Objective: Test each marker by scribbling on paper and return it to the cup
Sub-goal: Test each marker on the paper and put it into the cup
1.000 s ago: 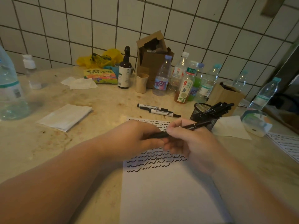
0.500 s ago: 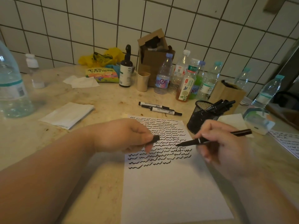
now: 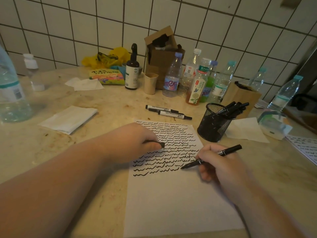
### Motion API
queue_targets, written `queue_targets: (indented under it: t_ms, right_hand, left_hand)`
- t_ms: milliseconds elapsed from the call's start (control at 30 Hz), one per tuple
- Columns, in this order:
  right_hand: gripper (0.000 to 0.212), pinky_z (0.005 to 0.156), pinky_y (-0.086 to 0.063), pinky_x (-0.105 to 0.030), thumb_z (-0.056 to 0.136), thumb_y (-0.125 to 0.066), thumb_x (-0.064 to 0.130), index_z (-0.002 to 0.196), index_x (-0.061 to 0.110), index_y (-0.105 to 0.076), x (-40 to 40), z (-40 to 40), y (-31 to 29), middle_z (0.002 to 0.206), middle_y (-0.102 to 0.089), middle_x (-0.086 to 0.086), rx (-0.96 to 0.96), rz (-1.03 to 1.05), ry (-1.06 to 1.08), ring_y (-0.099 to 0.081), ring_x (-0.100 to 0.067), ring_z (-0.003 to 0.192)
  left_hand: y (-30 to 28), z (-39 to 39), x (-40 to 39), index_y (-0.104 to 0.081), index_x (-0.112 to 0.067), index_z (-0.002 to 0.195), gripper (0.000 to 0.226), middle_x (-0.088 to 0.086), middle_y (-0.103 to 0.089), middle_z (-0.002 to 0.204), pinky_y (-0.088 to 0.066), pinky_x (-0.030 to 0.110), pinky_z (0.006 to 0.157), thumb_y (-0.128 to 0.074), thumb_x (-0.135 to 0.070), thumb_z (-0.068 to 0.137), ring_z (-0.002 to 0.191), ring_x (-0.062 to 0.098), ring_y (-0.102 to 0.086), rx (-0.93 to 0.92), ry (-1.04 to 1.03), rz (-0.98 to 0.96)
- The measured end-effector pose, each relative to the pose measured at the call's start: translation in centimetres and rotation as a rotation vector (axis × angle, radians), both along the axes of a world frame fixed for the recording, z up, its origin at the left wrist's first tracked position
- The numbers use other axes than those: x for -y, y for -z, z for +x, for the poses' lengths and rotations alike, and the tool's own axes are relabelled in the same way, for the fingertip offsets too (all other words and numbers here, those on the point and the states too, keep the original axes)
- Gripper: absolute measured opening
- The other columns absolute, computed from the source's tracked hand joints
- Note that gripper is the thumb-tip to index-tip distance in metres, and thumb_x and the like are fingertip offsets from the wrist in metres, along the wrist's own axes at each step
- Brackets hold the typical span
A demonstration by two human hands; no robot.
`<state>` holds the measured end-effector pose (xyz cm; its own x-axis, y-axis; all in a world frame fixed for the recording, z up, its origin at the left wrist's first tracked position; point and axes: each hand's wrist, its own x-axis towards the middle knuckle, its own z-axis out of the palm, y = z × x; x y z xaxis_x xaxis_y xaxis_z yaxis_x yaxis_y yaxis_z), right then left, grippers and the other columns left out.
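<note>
Marker [image 3: 211, 156]: uncapped, pinched in the right hand [image 3: 221, 164] grip, long axis slanting tip-down-left onto the paper [image 3: 171, 194] at the last scribble row's end; cap [image 3: 162, 144] pinched in the left hand [image 3: 135, 143]; mesh cup [image 3: 212, 122] beyond, up-right.

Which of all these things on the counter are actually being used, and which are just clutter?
In use:
right hand holding the marker
left hand holding its cap
paper
mesh cup
loose markers

Just lying about:
bottles
napkins
cardboard box
</note>
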<state>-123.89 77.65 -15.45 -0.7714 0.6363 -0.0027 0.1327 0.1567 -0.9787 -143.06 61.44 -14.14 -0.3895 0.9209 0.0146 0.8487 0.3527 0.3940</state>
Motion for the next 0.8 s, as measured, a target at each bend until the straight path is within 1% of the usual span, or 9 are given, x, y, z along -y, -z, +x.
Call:
queue_targets:
  t_ms: [67,133,267,367,467,567,700,767,800]
  right_hand:
    - [0.029,0.05,-0.039,-0.032,0.093,-0.06,0.004,0.065,0.008,-0.068,0.0,-0.1,0.1,0.053,-0.059,-0.013,0.002,0.007,0.003,-0.051,-0.023,0.046]
    - [0.027,0.05,-0.038,-0.032,0.093,-0.06,0.004,0.066,0.005,-0.066,-0.1,-0.1,0.2,0.053,-0.059,-0.013,0.009,0.016,0.01,-0.051,-0.024,0.046]
    - [0.028,0.05,-0.038,-0.033,0.091,-0.06,0.004,0.064,0.009,-0.067,-0.2,-0.3,0.4,0.053,-0.058,-0.013,0.048,0.034,0.023,-0.051,-0.024,0.046]
    - [0.03,0.049,-0.038,-0.031,0.09,-0.06,0.004,0.062,0.011,-0.067,-0.5,-0.2,0.5,0.052,-0.057,-0.012,0.052,0.034,0.053,-0.05,-0.023,0.046]
    - [0.027,0.049,-0.037,-0.03,0.089,-0.059,0.003,0.063,0.006,-0.065,-0.7,-0.2,0.5,0.052,-0.056,-0.013,0.068,0.037,0.073,-0.048,-0.023,0.045]
    - [0.025,0.047,-0.037,-0.029,0.088,-0.059,0.003,0.064,0.004,-0.064,-1.0,-0.1,0.5,0.052,-0.054,-0.013,0.063,0.043,0.116,-0.046,-0.022,0.044]
    - [0.025,0.048,-0.043,-0.031,0.092,-0.062,0.009,0.068,0.009,-0.067,-1.3,0.1,0.4,0.054,-0.059,-0.011,-0.032,0.085,0.159,-0.052,-0.023,0.05]
    - [0.021,0.052,-0.048,-0.034,0.094,-0.066,0.011,0.073,0.011,-0.07,-0.9,0.1,0.2,0.06,-0.064,-0.011,-0.123,0.04,0.109,-0.057,-0.023,0.055]
    - [0.016,0.057,-0.05,-0.036,0.092,-0.069,0.014,0.076,0.013,-0.073,-0.6,0.1,0.0,0.065,-0.068,-0.011,-0.163,0.021,0.072,-0.06,-0.023,0.059]
  left_hand:
    - [0.2,-0.1,-0.1,-0.07,-0.032,0.119,0.033,-0.016,-0.07,0.105,-0.053,0.031,0.089,-0.051,-0.05,0.099,0.094,0.005,-0.062,0.002,-0.001,-0.002]
    - [0.3,-0.2,-0.1,-0.07,-0.032,0.118,0.032,-0.017,-0.068,0.102,-0.05,0.026,0.083,-0.049,-0.049,0.1,0.092,0.004,-0.06,-0.002,-0.004,-0.002]
    - [0.6,-0.3,-0.2,-0.07,-0.032,0.114,0.031,-0.016,-0.067,0.097,-0.047,0.021,0.075,-0.047,-0.049,0.101,0.086,-0.001,-0.059,0.01,-0.006,0.021]
    - [0.7,-0.4,-0.2,-0.069,-0.032,0.114,0.031,-0.016,-0.067,0.096,-0.047,0.02,0.073,-0.047,-0.05,0.1,0.085,-0.001,-0.058,-0.003,-0.002,0.025]
    - [0.7,-0.4,-0.1,-0.069,-0.034,0.114,0.031,-0.018,-0.066,0.093,-0.044,0.018,0.069,-0.048,-0.051,0.1,0.082,-0.004,-0.057,0.002,-0.006,0.03]
    - [0.6,-0.3,-0.1,-0.069,-0.034,0.114,0.031,-0.018,-0.066,0.092,-0.044,0.019,0.069,-0.048,-0.052,0.099,0.082,-0.003,-0.057,0.016,-0.005,0.025]
    - [0.5,-0.2,-0.1,-0.067,-0.034,0.117,0.03,-0.016,-0.067,0.099,-0.049,0.024,0.075,-0.05,-0.05,0.099,0.086,0.001,-0.058,0.021,-0.006,0.017]
    - [0.5,-0.2,-0.2,-0.066,-0.035,0.119,0.027,-0.016,-0.067,0.097,-0.048,0.022,0.073,-0.051,-0.047,0.1,0.085,0.001,-0.058,0.032,0.002,0.018]
    - [0.6,-0.1,-0.2,-0.065,-0.036,0.118,0.025,-0.016,-0.065,0.093,-0.046,0.021,0.07,-0.051,-0.045,0.1,0.084,0.0,-0.058,0.043,0.009,0.022]
